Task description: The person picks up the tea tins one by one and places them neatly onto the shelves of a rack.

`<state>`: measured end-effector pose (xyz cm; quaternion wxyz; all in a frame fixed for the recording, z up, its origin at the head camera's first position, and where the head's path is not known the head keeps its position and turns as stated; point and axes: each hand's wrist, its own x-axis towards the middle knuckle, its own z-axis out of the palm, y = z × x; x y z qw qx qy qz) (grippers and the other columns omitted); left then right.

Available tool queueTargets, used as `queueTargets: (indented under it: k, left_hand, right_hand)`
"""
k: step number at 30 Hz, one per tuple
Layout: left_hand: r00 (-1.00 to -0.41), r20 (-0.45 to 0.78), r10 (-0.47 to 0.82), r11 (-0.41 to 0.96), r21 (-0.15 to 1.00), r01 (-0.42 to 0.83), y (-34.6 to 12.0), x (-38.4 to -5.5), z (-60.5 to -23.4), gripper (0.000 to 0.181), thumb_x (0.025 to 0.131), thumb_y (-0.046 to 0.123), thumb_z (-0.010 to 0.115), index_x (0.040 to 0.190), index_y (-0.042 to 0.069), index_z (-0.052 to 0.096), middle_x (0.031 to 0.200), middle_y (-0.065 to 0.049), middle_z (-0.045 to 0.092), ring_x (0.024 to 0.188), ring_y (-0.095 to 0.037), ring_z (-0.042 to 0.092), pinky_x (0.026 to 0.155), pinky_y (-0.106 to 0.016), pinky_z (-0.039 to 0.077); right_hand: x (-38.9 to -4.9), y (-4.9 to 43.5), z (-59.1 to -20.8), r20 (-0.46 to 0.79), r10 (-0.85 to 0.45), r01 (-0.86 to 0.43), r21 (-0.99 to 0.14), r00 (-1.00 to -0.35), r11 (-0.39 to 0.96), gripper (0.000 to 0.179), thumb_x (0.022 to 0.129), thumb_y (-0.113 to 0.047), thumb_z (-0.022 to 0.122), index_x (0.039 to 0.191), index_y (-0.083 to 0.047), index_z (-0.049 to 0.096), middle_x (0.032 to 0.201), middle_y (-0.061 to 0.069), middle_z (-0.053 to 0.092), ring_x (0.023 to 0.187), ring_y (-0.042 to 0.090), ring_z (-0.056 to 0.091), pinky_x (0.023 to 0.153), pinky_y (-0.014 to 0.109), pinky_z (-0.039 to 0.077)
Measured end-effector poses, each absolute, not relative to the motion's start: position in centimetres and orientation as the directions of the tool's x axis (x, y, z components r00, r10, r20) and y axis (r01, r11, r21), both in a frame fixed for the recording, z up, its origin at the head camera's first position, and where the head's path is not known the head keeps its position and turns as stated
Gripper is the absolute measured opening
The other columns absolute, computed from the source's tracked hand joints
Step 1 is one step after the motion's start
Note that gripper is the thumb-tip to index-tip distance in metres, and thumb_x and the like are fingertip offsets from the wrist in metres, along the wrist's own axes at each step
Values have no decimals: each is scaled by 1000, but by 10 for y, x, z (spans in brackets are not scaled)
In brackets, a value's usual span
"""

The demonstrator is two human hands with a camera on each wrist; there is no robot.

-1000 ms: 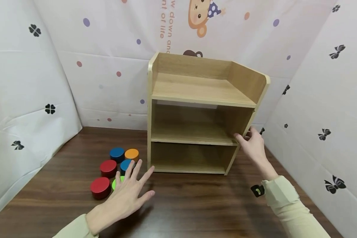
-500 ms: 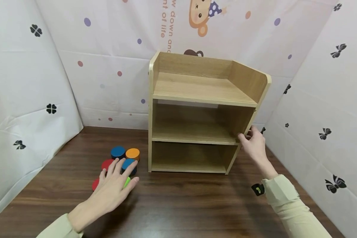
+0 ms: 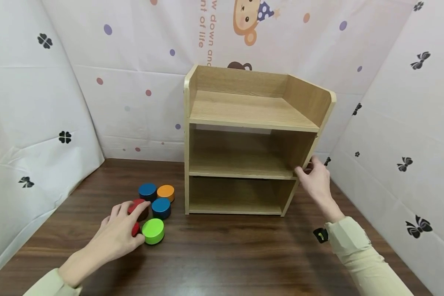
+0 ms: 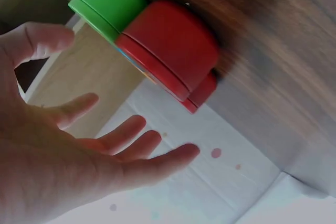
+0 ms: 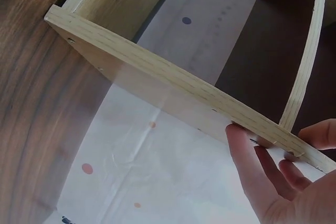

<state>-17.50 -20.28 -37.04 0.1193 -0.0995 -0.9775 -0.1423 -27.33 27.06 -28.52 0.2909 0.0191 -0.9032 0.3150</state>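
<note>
Looking from the head, we have our left hand (image 3: 114, 236) spread over 2 red cylinders (image 3: 143, 214), left of the shelf (image 3: 240, 163). From the left wrist, the hand is wide, holding nothing; we should straddle just 1, clear of the green cylinder (image 4: 108, 2). From the right wrist, our right hand (image 5: 302, 199) grips the side panel (image 5: 157, 70); light pressure should do.

Even light fills the head view; faint glare marks the dark wood tabletop (image 3: 222, 259); the wooden shelf unit (image 3: 242, 176) is shaded inside; both wrist views look hazier.
</note>
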Motion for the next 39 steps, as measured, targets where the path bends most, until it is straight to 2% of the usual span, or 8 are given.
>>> queueTargets:
  k: [5,16,20,25,30,33,37,39]
  left_hand:
    - [-968,184,171,937,273,218,-210,-176,-373,74,66,18,76,135,16,48,125,-25,47,109,-43,43,70,-58,47]
    - [-988,71,140,934,322,156,-215,-179,-375,67,67,18,81,126,15,48,110,-19,48,95,-33,46,53,-39,47]
    - [-988,58,141,934,323,153,-215,-180,-377,64,68,15,82,123,14,49,106,-17,49,91,-31,46,53,-39,47]
    - [-988,59,143,935,319,154,-218,-182,-379,61,68,13,83,119,13,51,104,-17,50,91,-31,48,55,-40,48]
    - [-989,51,140,935,323,149,-221,-184,-382,57,69,9,83,116,11,52,102,-17,51,91,-32,50,57,-43,50]
    - [-988,59,143,931,330,154,-223,-184,-383,56,69,8,82,115,11,52,102,-17,51,90,-31,51,58,-44,50]
    - [-987,63,145,929,333,158,-223,-184,-384,55,69,9,82,115,10,52,101,-17,52,89,-30,52,60,-43,50]
    - [-988,60,144,930,332,156,-224,-185,-384,56,69,10,83,115,10,52,100,-17,51,88,-30,52,61,-43,51]
  right_hand:
    - [-273,272,-286,530,153,-208,-559,-834,802,29,89,-18,56,112,0,58,99,26,70,56,5,61,59,25,50]
    - [-271,271,-289,555,161,-220,-556,-816,802,28,87,-17,58,109,0,60,98,25,71,57,-7,55,55,19,47]
    - [-268,270,-290,573,166,-223,-546,-803,808,27,86,-16,59,108,0,60,97,24,71,58,3,63,55,21,49]
    - [-266,267,-293,590,172,-218,-531,-789,819,29,86,-18,63,108,1,59,98,25,70,76,34,71,73,44,52]
    - [-266,265,-296,592,172,-218,-528,-787,821,29,86,-19,64,106,2,59,98,26,70,79,38,70,80,51,48]
    - [-267,267,-299,590,176,-211,-527,-788,824,28,86,-18,64,106,2,59,98,26,70,65,26,70,75,47,51]
    - [-267,268,-301,576,179,-213,-547,-797,810,27,87,-17,63,107,2,58,99,26,70,51,-6,57,58,28,53]
    - [-266,268,-302,569,179,-217,-557,-803,801,28,88,-16,62,108,2,58,99,27,69,50,-13,51,51,21,50]
